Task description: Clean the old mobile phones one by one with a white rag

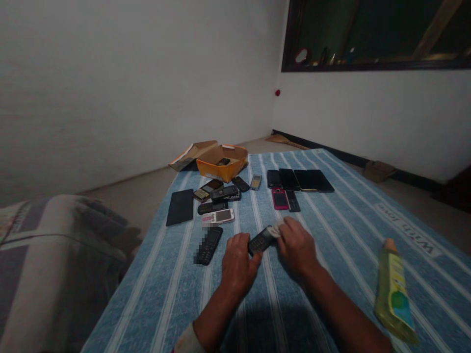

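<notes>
A dark keypad mobile phone [260, 241] is held in front of me, tilted up toward the right. My left hand [239, 260] grips its lower left end, thumb along the near edge. At the phone's upper right end, my right hand [296, 245] pinches a pale crumpled cloth [274, 230] against it. Left of my left hand lies a black keypad phone [210, 245]. Beyond it are a white and pink phone [218, 216] and several dark phones [224, 192] in a loose pile. A pink phone [280, 199] lies beside a small black phone [293, 201].
An open orange box [222, 169] with a phone inside stands at the far end of the blue striped cloth [324, 235]. Dark smartphones [307, 180] lie in a row at the back right. A black tablet [180, 207] is at left, a yellow-green bottle [394, 294] at right.
</notes>
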The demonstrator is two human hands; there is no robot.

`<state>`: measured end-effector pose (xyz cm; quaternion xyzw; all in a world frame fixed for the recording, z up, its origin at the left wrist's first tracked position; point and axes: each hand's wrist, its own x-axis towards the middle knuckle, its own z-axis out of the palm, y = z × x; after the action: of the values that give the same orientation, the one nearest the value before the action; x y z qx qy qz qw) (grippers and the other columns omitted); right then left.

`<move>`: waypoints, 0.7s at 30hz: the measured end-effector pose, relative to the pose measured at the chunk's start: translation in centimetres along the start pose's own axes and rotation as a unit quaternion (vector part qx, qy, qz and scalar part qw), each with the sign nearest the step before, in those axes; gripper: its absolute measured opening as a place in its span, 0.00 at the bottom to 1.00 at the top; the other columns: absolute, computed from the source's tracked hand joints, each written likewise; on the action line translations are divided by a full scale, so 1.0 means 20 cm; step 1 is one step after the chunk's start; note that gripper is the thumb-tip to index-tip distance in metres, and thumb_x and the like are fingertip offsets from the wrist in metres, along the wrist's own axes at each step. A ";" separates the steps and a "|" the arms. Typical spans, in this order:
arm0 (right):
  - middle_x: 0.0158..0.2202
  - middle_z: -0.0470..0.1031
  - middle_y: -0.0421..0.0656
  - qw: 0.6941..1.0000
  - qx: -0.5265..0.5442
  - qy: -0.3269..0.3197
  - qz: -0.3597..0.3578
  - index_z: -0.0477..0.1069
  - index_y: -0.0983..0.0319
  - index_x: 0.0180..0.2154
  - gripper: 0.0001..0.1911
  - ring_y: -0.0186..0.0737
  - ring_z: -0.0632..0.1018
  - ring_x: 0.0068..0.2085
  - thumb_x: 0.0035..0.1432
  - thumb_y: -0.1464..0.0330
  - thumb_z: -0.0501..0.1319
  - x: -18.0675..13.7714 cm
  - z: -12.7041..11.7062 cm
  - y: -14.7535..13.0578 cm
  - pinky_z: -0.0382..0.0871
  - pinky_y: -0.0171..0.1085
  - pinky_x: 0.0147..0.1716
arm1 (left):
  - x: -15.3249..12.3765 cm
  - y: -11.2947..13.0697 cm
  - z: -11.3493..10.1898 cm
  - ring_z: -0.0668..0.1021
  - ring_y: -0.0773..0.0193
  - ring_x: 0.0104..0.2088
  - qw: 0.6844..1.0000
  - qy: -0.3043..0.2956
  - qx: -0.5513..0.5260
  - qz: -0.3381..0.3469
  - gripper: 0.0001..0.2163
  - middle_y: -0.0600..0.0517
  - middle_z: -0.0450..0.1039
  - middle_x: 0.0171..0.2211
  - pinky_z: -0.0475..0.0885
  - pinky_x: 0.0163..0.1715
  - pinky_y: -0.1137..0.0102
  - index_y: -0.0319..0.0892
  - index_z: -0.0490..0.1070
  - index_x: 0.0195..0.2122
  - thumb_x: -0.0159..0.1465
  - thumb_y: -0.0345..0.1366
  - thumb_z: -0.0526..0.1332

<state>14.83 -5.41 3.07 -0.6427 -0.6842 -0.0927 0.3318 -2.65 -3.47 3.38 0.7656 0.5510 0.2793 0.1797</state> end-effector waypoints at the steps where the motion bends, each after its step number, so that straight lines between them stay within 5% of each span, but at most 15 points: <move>1: 0.38 0.74 0.50 0.999 -0.021 -0.025 -0.015 0.72 0.62 0.31 0.08 0.46 0.72 0.40 0.57 0.76 0.55 -0.02 0.04 -0.04 0.67 0.40 0.40 | -0.01 -0.01 0.01 0.72 0.49 0.45 0.999 -0.014 0.035 0.010 0.14 0.44 0.73 0.41 0.69 0.47 0.57 0.38 0.71 0.44 0.56 0.33 0.63; 9: 0.43 0.73 0.48 0.986 0.078 -0.138 -0.059 0.74 0.60 0.36 0.05 0.47 0.71 0.46 0.56 0.73 0.61 -0.04 0.05 -0.09 0.68 0.43 0.46 | -0.01 -0.04 0.05 0.70 0.48 0.50 0.995 -0.036 0.081 0.046 0.13 0.41 0.70 0.51 0.68 0.52 0.58 0.37 0.73 0.43 0.57 0.32 0.63; 13: 0.47 0.72 0.50 0.986 0.099 -0.121 -0.064 0.75 0.61 0.35 0.06 0.48 0.71 0.49 0.59 0.72 0.59 -0.04 0.06 -0.08 0.68 0.45 0.48 | -0.01 -0.07 0.07 0.71 0.50 0.50 0.996 -0.019 0.063 0.053 0.12 0.42 0.71 0.50 0.69 0.51 0.58 0.38 0.73 0.43 0.57 0.33 0.63; 21: 0.36 0.72 0.48 0.987 0.059 -0.096 -0.114 0.72 0.63 0.33 0.10 0.46 0.69 0.42 0.59 0.79 0.54 -0.07 0.16 -0.07 0.66 0.42 0.44 | -0.01 -0.08 0.08 0.71 0.49 0.50 0.998 -0.013 0.033 0.053 0.13 0.43 0.71 0.50 0.69 0.51 0.56 0.39 0.74 0.42 0.56 0.34 0.64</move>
<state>12.35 -5.10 0.25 -0.5458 -0.7859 -0.0272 0.2896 -2.85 -3.01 1.07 0.8024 0.5164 0.2607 0.1466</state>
